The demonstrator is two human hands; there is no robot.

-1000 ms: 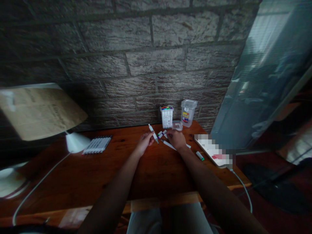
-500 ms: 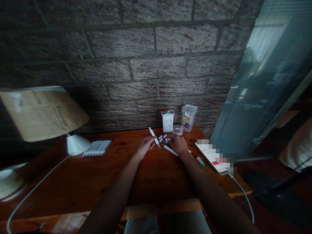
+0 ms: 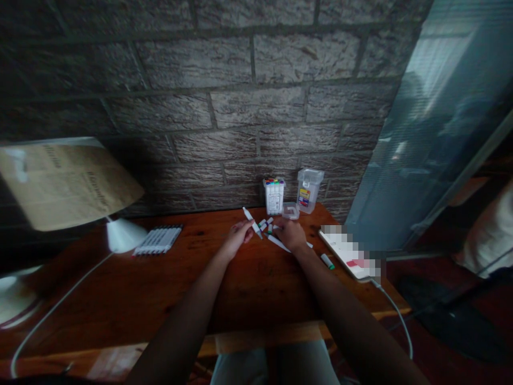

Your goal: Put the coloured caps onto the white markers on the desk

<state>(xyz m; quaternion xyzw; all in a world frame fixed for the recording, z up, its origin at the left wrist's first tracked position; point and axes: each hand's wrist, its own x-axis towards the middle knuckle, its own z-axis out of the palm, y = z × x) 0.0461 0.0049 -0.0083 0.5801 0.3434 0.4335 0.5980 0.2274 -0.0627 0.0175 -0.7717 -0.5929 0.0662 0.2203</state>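
Observation:
My left hand (image 3: 238, 238) grips a white double-ended marker (image 3: 247, 215), which slants with its bare grey tip down toward the table. Several loose white marker caps (image 3: 262, 225) with coloured bands lie just to the right of that tip. My right hand (image 3: 292, 234) is low over the table beside the caps, palm down with fingers curled in. Its fingertips are largely hidden, and what they hold, if anything, cannot be made out. Under and beside this hand lies another uncapped white marker (image 3: 278, 243). A white cap with a green end (image 3: 327, 261) rests to the right.
A clear case of markers (image 3: 274, 197) stands by the brick wall, near an upright clear container (image 3: 309, 191) and a small clear lid (image 3: 290, 211). At right lies a white phone (image 3: 344, 251) on a cable. Left are a row of markers (image 3: 158, 240) and a lamp (image 3: 124, 235).
The view has shifted slightly. My left hand still holds the marker, and my right hand stays over the caps with hardly any movement.

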